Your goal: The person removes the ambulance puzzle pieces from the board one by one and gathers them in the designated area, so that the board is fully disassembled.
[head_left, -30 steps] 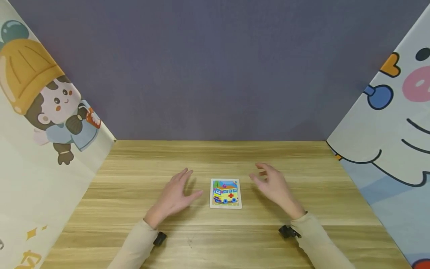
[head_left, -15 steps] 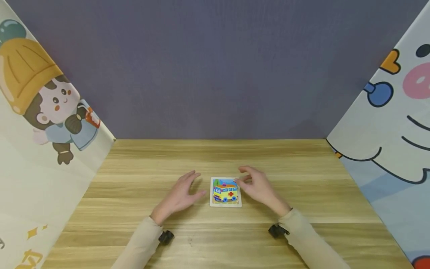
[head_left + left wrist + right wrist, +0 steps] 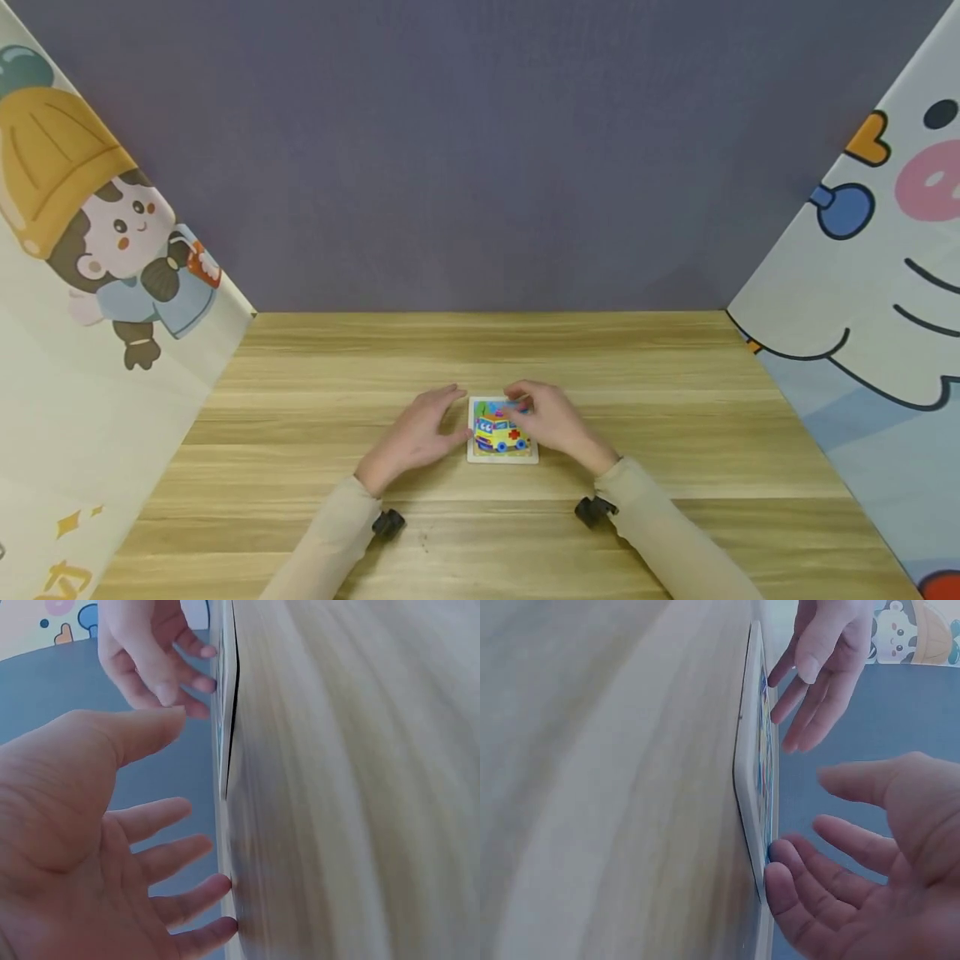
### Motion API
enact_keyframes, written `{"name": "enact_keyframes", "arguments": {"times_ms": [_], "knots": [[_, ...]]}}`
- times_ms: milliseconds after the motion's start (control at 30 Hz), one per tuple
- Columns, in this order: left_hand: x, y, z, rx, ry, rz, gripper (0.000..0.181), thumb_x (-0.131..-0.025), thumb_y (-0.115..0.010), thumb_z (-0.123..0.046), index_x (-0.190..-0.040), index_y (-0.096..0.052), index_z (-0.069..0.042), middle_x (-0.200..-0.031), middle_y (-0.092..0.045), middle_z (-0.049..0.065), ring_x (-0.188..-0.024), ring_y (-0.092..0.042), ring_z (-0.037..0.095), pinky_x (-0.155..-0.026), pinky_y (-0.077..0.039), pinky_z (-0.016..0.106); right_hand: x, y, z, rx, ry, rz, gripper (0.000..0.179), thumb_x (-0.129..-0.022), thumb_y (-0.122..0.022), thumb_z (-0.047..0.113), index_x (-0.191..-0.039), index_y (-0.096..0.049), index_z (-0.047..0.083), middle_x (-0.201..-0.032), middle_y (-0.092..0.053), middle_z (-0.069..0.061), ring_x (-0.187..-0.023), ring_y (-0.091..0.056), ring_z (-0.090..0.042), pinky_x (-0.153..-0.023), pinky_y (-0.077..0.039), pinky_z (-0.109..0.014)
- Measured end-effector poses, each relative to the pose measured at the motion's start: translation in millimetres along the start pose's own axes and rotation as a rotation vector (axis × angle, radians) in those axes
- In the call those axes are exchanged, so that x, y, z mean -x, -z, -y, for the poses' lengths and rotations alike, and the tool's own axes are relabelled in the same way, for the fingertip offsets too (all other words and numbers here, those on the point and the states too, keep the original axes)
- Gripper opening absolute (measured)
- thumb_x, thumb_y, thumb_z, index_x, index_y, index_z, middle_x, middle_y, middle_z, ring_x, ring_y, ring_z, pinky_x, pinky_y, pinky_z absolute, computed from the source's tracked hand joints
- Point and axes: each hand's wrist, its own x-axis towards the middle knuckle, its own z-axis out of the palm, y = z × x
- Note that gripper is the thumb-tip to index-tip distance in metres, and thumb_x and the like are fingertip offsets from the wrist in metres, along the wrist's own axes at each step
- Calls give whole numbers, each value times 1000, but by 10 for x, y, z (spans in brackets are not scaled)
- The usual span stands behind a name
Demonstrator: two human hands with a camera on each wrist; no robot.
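A small square picture board (image 3: 501, 454) with a pale rim, like a child's tray puzzle, lies flat on the wooden table. Its picture is a yellow ambulance with a red cross. My left hand (image 3: 417, 432) is beside its left edge, thumb and fingers spread apart and holding nothing. Over the board's upper right part reaches my right hand (image 3: 553, 421), with bent fingers that cover that corner. In the right wrist view, the fingertips (image 3: 781, 889) are close to the board's edge; whether they touch it I cannot tell. Nothing shows gripped between thumb and fingers.
The wood-grain table (image 3: 495, 542) runs back to a dark grey-blue panel (image 3: 487, 158). Side panels carry cartoon prints, a child in a yellow hat (image 3: 112, 225) on the left and a white figure (image 3: 900, 275) on the right. Each wrist bears a small black camera (image 3: 388, 524).
My right hand has moved left, from beside the board to above its upper right part. My left hand has come slightly right, closer to the left edge. The board stays put.
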Motion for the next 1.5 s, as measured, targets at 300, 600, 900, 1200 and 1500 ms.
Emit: {"name": "enact_keyframes", "arguments": {"times_ms": [300, 600, 900, 1200, 1500], "knots": [[-66, -46, -76, -91, -23, 77, 90, -88, -84, -50, -158, -49, -6, -170, -40, 19, -156, -36, 47, -127, -30, 67, -130, -60, 17, 164, 76, 77, 39, -98, -79, 34, -129, -74, 10, -125, -73, -5, -101, -68, -17, -86, -61, -40], [-118, -61, -119, -146, 10, 161, 106, -80, -86, -61, -164, -42, -12, -176, -28, 16, -161, -24, 46, -132, -20, 64, -220, -92, 85, 230, 114, 136, 38, -96, -80, 30, -125, -75, 7, -133, -68, -12, -123, -66, -32, -108, -56, -51], [-135, -99, -156, -120, 29, 165, 107, -81, -86, -62, -164, -41, -12, -177, -24, 18, -162, -22, 47, -131, -20, 67, -259, -175, 101, 287, 121, 85, 33, -96, -81, 36, -119, -81, 13, -119, -69, -4, -105, -63, -20, -94, -57, -40], [-134, -94, -155, -100, 26, 155, 106, -81, -87, -59, -163, -42, -11, -176, -25, 20, -161, -23, 48, -129, -21, 70, -342, -185, 37, 124, 80, 134, 27, -96, -82, 33, -114, -78, 12, -68, -62, 2, -55, -50, -7, -52, -42, -22], [-152, -101, -146, -122, 16, 150, 107, -79, -87, -61, -163, -43, -12, -175, -27, 20, -161, -24, 47, -129, -22, 69, -372, -184, 42, 92, -2, 170, 30, -93, -84, 37, -111, -71, 17, -72, -57, 2, -58, -51, -10, -54, -42, -23]]}}
